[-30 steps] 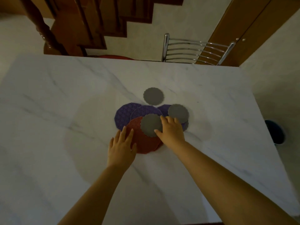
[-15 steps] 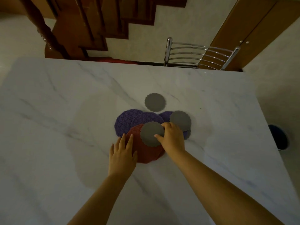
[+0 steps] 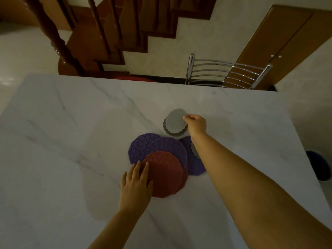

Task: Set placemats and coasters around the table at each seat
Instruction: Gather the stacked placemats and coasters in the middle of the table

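A red round placemat (image 3: 166, 174) lies on top of overlapping purple placemats (image 3: 142, 147) in the middle of the white marble table (image 3: 71, 123). My left hand (image 3: 135, 186) rests flat on the red mat's left edge, fingers straight. My right hand (image 3: 195, 124) pinches a grey scalloped coaster (image 3: 176, 121) by its right edge, holding it just above another grey coaster (image 3: 170, 133) on the table. A third grey coaster (image 3: 195, 150) peeks out from under my right forearm, on a purple mat.
A chrome-backed chair (image 3: 226, 72) stands at the table's far side, right of centre. A wooden staircase (image 3: 107, 33) and a wooden door (image 3: 287, 42) lie beyond. A dark round object (image 3: 318, 166) sits on the floor off the table's right edge.
My right hand lifted the grey coaster off the red placemat and carried it forward over the far grey coaster. The left hand stayed on the red mat.
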{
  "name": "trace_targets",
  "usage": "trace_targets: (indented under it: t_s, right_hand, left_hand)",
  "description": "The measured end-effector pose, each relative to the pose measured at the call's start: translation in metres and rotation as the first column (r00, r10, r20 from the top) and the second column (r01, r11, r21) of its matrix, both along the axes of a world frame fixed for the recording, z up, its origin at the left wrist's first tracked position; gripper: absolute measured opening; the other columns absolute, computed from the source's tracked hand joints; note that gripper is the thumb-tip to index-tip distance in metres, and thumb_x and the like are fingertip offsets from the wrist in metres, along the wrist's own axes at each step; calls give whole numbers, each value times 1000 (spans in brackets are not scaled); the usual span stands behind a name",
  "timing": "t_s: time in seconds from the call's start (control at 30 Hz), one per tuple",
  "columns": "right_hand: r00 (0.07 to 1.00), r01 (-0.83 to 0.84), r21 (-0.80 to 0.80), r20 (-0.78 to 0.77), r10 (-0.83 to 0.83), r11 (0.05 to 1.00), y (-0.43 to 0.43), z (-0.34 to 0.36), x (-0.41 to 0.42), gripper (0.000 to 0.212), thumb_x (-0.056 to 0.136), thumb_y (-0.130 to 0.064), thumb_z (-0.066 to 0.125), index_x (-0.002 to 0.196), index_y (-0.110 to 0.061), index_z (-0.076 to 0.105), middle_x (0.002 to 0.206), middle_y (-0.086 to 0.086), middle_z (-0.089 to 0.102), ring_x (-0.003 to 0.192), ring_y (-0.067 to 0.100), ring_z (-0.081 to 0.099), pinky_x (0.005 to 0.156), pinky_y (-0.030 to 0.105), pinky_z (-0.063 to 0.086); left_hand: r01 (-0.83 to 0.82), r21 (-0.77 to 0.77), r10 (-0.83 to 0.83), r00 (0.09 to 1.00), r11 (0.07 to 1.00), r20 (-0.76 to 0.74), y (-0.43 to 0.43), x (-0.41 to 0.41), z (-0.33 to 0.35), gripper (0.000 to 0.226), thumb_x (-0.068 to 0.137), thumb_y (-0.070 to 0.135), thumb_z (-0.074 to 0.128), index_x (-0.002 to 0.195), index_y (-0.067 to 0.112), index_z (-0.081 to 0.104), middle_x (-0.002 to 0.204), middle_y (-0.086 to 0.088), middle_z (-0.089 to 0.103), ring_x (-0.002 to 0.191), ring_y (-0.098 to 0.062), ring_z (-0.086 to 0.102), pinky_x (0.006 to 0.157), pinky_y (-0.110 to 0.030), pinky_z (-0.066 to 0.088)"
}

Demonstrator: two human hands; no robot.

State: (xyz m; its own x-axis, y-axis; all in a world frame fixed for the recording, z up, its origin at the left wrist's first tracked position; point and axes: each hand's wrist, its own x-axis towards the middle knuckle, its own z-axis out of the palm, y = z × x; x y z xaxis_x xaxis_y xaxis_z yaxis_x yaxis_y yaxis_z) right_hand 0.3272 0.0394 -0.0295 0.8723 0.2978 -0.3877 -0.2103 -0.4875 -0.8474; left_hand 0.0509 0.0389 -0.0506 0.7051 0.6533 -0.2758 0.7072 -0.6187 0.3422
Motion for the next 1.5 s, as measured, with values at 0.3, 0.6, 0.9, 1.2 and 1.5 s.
trace_targets:
  t_s: [0.3, 0.6, 0.9, 1.2, 1.5]
  right_hand:
    - [953, -261, -437, 27, 303, 861, 3, -15, 14, 27, 90, -10, 53, 111, 0, 65, 119, 17, 64, 107, 31, 60, 89, 35, 49]
    - [822, -290, -727, 143, 551, 622, -88, -4, 20, 51, 84, -39, 60, 128, -14, 50, 131, 14, 50, 120, 34, 43, 92, 39, 42]
    - [766, -249, -818, 162, 622, 519, -120, -10, 4, 65, 78, -53, 63, 128, -15, 48, 131, 11, 48, 119, 33, 40, 94, 40, 40]
    - [928, -227, -445, 170, 331, 866, -113, 23, 26, 21, 83, -18, 66, 101, -8, 70, 101, 12, 71, 93, 29, 66, 84, 35, 52]
    - [987, -21, 59, -159, 30, 998, -17, -4, 10, 22, 81, -2, 66, 102, 4, 65, 99, 24, 67, 74, 23, 65, 76, 40, 58]
  left_hand:
    - [-13, 44, 11, 998, 999, 61, 1, 0, -1, 63, 86, 25, 65, 142, 9, 41, 147, -17, 43, 137, -37, 38, 109, -56, 28]
    - [-34, 5, 34, 999, 999, 35, -3, 0, 0, 70, 91, 39, 53, 150, 16, 23, 157, -8, 26, 146, -26, 21, 116, -46, 14]
    - [-60, 17, 59, 997, 998, 56, -6, 1, -1, 72, 84, 30, 68, 144, 8, 37, 149, -16, 41, 138, -33, 36, 112, -53, 24]
    - [-81, -21, 83, 994, 996, 69, -5, -1, -3, 75, 84, 35, 65, 147, 12, 32, 152, -11, 37, 141, -28, 32, 115, -47, 17]
    - [-77, -25, 79, 992, 997, 94, -5, 0, -3, 73, 83, 34, 66, 145, 11, 35, 152, -11, 37, 142, -29, 30, 115, -51, 17]
